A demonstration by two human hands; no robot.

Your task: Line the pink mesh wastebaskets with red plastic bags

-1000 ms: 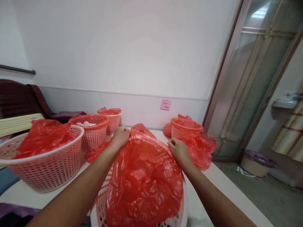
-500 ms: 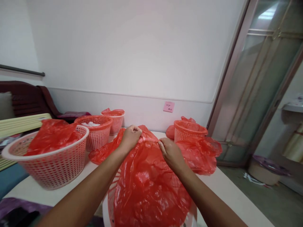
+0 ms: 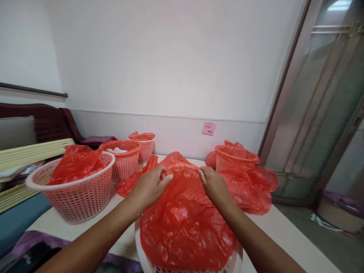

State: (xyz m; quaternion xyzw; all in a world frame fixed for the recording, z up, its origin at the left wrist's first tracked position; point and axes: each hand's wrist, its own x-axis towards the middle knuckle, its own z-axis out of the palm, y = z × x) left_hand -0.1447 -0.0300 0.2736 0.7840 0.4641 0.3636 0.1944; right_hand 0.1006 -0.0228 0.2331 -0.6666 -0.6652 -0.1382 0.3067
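A crumpled red plastic bag (image 3: 184, 223) lies over a pink perforated basket (image 3: 139, 246) directly in front of me, covering most of its opening. My right hand (image 3: 214, 184) pinches the bag's far edge between thumb and fingers. At the left side of the same edge, my left hand (image 3: 149, 185) has its thumb apart from its curled fingers, and no plastic shows between them. What fills the basket under the bag is hidden.
A pink basket (image 3: 76, 201) with a red bag stands left on the white table (image 3: 295, 235). Two smaller baskets are behind it, one a bag-lined basket (image 3: 126, 163). Right of my hands are another lined basket (image 3: 236, 157) and a loose red bag (image 3: 250, 189).
My left hand has loosened its pinch on the bag's edge and dropped slightly. The right hand keeps its hold. The view has turned a little left.
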